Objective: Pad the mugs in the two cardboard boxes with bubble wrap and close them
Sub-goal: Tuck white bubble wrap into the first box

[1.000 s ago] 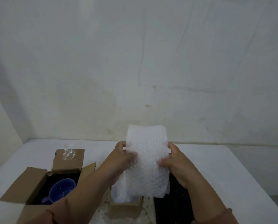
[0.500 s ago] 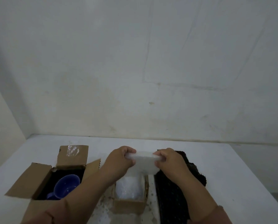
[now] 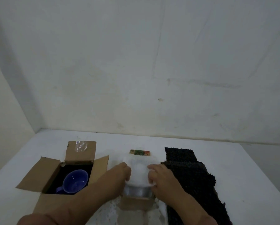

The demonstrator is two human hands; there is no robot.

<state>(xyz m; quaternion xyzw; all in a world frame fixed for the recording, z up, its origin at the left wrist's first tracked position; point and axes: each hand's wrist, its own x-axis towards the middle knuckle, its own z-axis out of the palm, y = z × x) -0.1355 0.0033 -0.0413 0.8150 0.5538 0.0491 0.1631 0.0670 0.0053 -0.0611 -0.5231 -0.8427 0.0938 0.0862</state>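
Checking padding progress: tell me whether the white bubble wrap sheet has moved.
Yes. The white bubble wrap sheet has come down from upright onto the small cardboard box.

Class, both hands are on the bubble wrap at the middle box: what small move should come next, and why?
Probably push the bubble wrap further down into the middle box: left hand and right hand press it, yet it bulges above the rim.

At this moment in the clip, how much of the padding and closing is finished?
Nothing is finished yet. In hand: the left hand and right hand press a wad of bubble wrap into the middle cardboard box, which is not yet closed. Left to do: the left cardboard box stands with flaps open, its blue mug showing no padding.
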